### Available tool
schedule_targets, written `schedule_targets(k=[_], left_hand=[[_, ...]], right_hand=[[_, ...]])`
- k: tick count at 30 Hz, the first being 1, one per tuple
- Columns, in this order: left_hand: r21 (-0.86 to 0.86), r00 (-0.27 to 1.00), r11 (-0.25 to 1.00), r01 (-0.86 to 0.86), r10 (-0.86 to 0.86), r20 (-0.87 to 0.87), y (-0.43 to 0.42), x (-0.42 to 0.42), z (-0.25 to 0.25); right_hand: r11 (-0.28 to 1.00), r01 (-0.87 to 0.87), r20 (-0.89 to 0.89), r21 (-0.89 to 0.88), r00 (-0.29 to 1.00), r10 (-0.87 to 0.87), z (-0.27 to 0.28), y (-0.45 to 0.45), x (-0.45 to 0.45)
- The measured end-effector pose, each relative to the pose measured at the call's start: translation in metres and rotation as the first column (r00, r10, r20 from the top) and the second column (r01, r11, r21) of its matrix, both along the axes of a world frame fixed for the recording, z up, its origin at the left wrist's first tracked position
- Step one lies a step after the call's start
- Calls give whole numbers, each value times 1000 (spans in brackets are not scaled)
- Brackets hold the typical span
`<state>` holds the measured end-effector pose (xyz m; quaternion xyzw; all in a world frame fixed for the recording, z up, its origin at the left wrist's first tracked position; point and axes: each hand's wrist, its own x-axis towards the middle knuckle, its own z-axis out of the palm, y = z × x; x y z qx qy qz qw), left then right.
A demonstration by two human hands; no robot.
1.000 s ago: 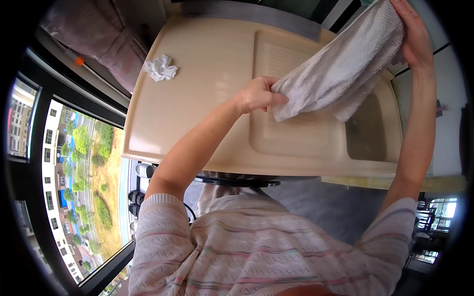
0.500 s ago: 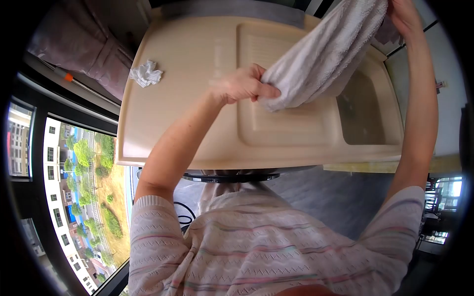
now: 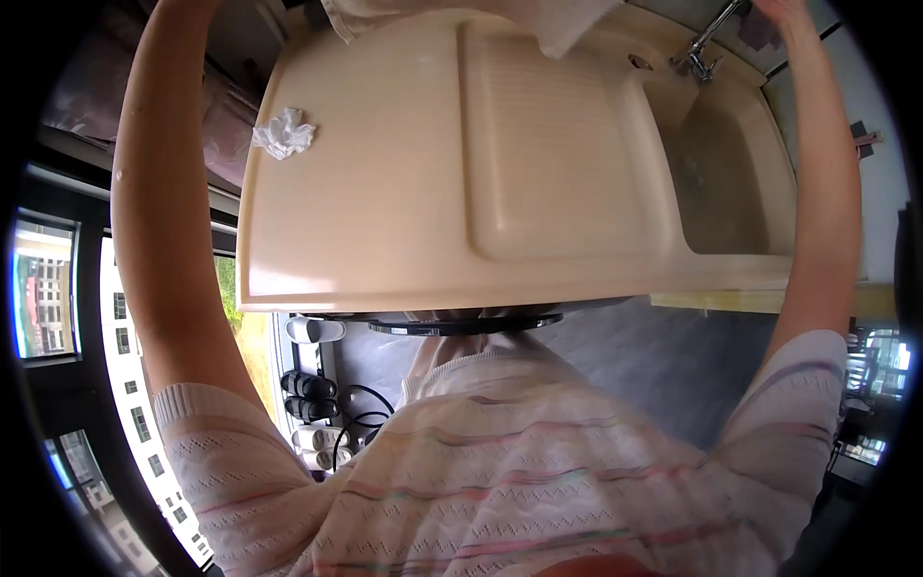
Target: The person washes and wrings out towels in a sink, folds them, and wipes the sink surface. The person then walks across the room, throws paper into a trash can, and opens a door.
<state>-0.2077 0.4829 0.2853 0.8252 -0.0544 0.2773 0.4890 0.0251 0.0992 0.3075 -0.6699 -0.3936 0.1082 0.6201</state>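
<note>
A light towel (image 3: 562, 24) hangs across the top edge of the view, over the far side of the beige washboard sink top (image 3: 356, 212); most of it is cut off. My left arm is raised along the left side, and its hand is beyond the frame. Only the lower part of my right hand (image 3: 777, 10) shows at the top right, near the faucet; its fingers are hidden, so its hold on the towel cannot be seen. A crumpled white tissue (image 3: 284, 134) lies on the left of the sink top.
At the right are the basin (image 3: 716, 183) and a metal faucet (image 3: 702, 53). Below the counter's left end, slippers (image 3: 310, 394) stand on a rack beside a black hose. Windows line the left side, and a pinkish cover hangs at the upper left.
My left hand has risen up and left out of view. The towel has moved from over the ridged board and basin to the top edge, spread wider, uncovering the faucet.
</note>
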Motion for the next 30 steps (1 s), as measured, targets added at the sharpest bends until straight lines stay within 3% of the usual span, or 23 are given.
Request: schedule_targets(k=[2, 3, 4, 5, 6, 7, 8, 10, 13, 15, 17, 19, 20, 22, 24, 25, 26, 29, 30], left_hand=[[89, 991, 995, -42, 53, -124, 19, -9, -33], [268, 996, 962, 49, -26, -89, 55, -8, -69], [173, 958, 983, 67, -15, -287, 41, -24, -95], [87, 959, 992, 86, -59, -279, 42, -38, -132], [24, 908, 999, 28, -16, -418, 27, -59, -159], [280, 872, 958, 64, 83, -483, 15, -79, -176], [231, 899, 962, 144, -29, -437, 9, -97, -203], [219, 864, 952, 215, -80, -498, -7, -126, -222], [-95, 772, 983, 158, -183, -609, 0, -123, -217], [-371, 820, 920, 122, -304, -484, 21, -94, -208], [-379, 897, 925, -25, -147, -417, 29, -52, -191], [-250, 905, 963, -98, -18, -426, 46, -15, -194], [7, 913, 978, -209, 197, -357, 45, -5, -200], [426, 899, 863, -271, 386, -208, 40, -3, -212], [479, 902, 876, -58, 252, -351, 29, -24, -218], [540, 910, 841, 33, 198, -364, 24, -36, -228], [649, 917, 758, 59, 216, -336, 16, -48, -234], [741, 942, 671, 6, 246, -231, 17, -52, -253], [757, 950, 653, -13, 244, -194, 19, -48, -253]], right_hand=[[998, 0, -120, -66, 993, -8, -46, -9, -18], [995, -5, -178, -99, 984, -13, -75, -14, -29], [992, 5, -218, -125, 975, -32, -107, -22, -39], [988, 10, -253, -153, 966, -49, -138, -30, -52], [967, 46, -274, -250, 955, -116, -162, -28, -84], [943, -53, -325, -328, 944, -60, -197, -48, -84], [902, -114, -312, -417, 950, -24, -210, -51, -105], [850, -169, -421, -499, 904, -67, -231, -59, -131], [862, -173, -434, -476, 899, -59, -223, -54, -125], [907, -115, -426, -405, 902, -76, -209, -37, -99], [946, -36, -387, -322, 917, -97, -206, -16, -57], [945, 184, -345, -269, 898, -273, -195, 22, -48], [907, 223, -155, -357, 943, -293, -205, 23, -38], [802, 343, 235, -490, 937, -258, -230, 26, -26], [718, 224, 199, -659, 973, -121, -241, 24, -61], [714, 250, 351, -654, 936, -6, -249, 20, -76], [713, 275, 488, -646, 866, 108, -260, 18, -86], [723, 392, 675, -569, 725, 139, -271, 24, -95], [718, 357, 617, -598, 776, 128, -275, 25, -90]])
